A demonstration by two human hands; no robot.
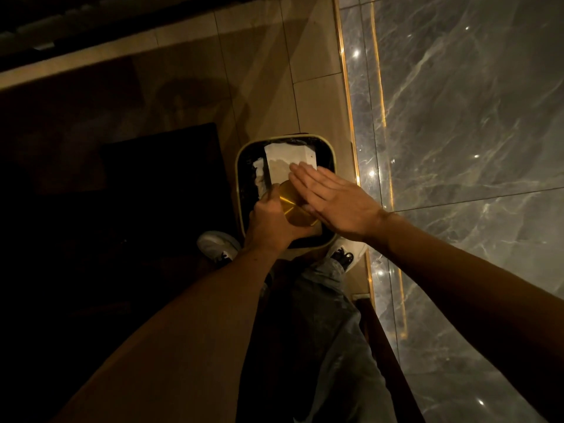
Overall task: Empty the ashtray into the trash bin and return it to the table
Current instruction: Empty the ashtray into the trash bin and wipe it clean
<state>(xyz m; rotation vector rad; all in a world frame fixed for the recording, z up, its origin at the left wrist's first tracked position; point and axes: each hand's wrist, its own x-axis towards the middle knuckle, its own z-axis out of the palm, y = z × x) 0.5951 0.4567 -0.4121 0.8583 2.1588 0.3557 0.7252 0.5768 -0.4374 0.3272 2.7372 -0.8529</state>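
Observation:
A round gold ashtray [294,207] is turned upside down over the trash bin [331,157], its flat base facing up. My left hand [268,222] grips it by its left edge. My right hand [334,199] lies flat and open, fingers together, against the ashtray's right side. The bin is square with rounded corners, a cream rim and a black liner. White paper [287,161] lies inside it. What is under the ashtray is hidden.
The bin stands on a tan tiled floor [259,71] right in front of my white shoes [215,244]. A grey marble wall [473,117] with a gold trim strip runs along the right. Dark furniture [158,184] stands left of the bin.

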